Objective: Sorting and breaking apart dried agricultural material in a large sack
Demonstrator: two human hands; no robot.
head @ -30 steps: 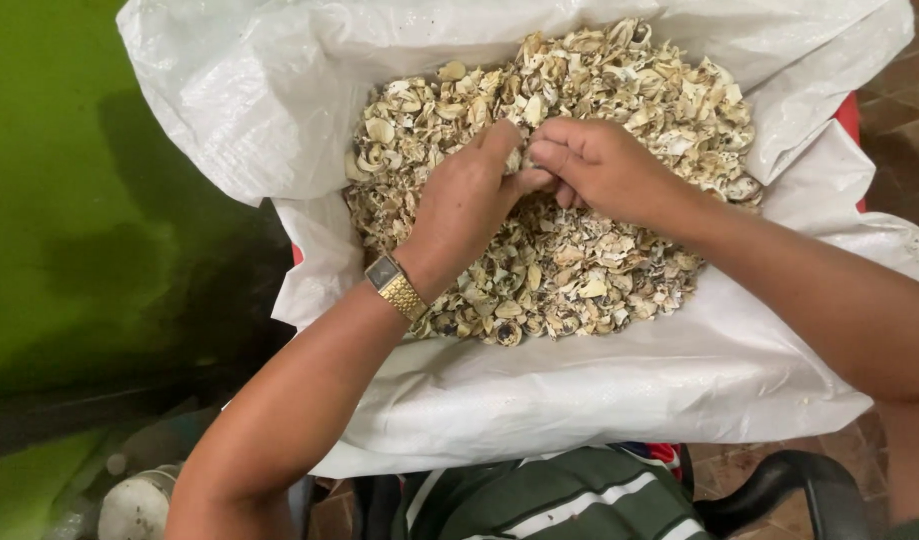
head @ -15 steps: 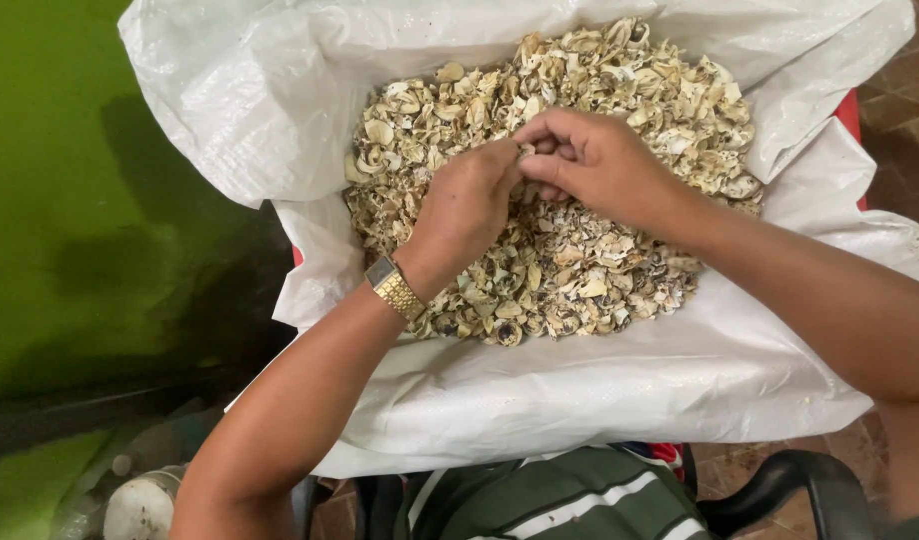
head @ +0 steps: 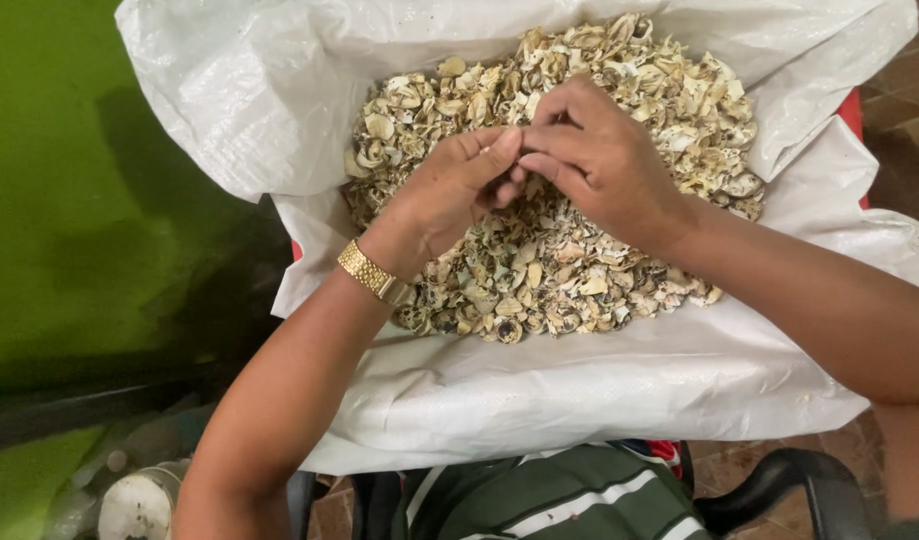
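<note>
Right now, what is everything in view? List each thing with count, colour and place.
shell pieces: a heap, too many to count, pale beige, inside the open sack
sack: one, white woven, centre, rim folded open
wall: one, green, left side
round container: one, whitish, bottom left, blurred
striped cloth: one, dark green with white stripes, bottom centre
watch: one, gold, on the left wrist
left hand: over the heap, fingertips meeting the right hand's
right hand: over the heap, fingers pinched together

soft, even daylight, sharp at centre; a dark shadow on the green wall (head: 70,200), lower-left corner blurred.
</note>
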